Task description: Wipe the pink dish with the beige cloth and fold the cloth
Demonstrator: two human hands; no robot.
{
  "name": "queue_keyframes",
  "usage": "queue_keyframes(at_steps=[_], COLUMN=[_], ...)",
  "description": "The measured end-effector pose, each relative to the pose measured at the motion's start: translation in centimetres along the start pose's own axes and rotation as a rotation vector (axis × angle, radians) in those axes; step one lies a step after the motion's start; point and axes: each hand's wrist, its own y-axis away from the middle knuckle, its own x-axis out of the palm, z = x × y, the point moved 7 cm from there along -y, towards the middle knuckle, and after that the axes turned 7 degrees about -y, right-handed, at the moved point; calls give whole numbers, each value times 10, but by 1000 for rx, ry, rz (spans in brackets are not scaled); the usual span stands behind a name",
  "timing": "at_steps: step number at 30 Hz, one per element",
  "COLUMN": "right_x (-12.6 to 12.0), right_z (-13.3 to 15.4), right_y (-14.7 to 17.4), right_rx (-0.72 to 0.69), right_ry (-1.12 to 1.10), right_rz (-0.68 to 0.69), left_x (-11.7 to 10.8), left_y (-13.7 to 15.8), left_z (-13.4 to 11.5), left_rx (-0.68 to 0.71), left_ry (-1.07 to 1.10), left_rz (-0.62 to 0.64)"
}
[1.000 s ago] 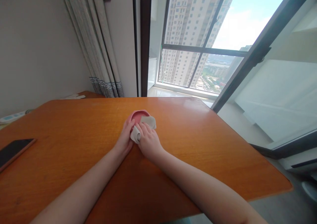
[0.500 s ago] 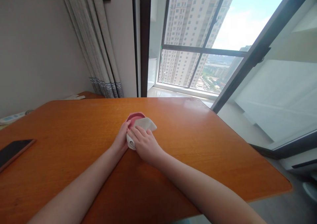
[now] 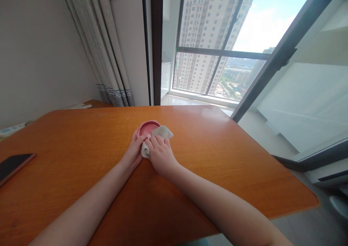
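Observation:
A shallow pink dish (image 3: 149,126) with a raised, angular rim is in the middle of the head view, over the wooden table. My left hand (image 3: 135,147) grips it at its left and near side, the thumb over the rim. A white cloth (image 3: 163,131) lies across the dish's right part, with a rolled fold hanging out at the near side. My right hand (image 3: 161,154) is closed on the cloth, its fingers bent and pressing it against the dish. The fingers hide the dish's near right part.
The wooden table (image 3: 81,144) fills the lower view, its right edge running down to a rounded corner. A dark-screened phone (image 3: 15,166) lies at the far left. Behind stand a grey curtain (image 3: 104,50) and a large window (image 3: 214,54); a power strip (image 3: 12,129) is at the left edge.
My right hand has shifted slightly right and its fingers have bent more around the cloth. More of the dish's inside shows. My left thumb now lies over the rim.

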Motion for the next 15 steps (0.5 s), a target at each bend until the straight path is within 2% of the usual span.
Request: queue_keyframes(at_steps=[3, 7, 9, 11, 13, 15], right_x=[-3, -12, -24, -40, -44, -30], right_z=[-4, -16, -26, -45, -69, -82], right_y=[-1, -1, -2, -3, 1, 1], right_rx=[-27, -213, -220, -79, 116, 250], right_ry=[-12, -128, -266, -445, -637, -828], right_rz=[30, 87, -15, -251, -476, -525], left_x=[7, 10, 6, 1, -1, 2], left_y=[2, -1, -4, -7, -7, -5], left_z=[1, -2, -2, -2, -1, 3], left_rx=[-87, -132, -137, -131, -132, -161], left_ry=[32, -1, -17, 14, 50, 60], left_rz=[91, 206, 204, 158, 110, 124])
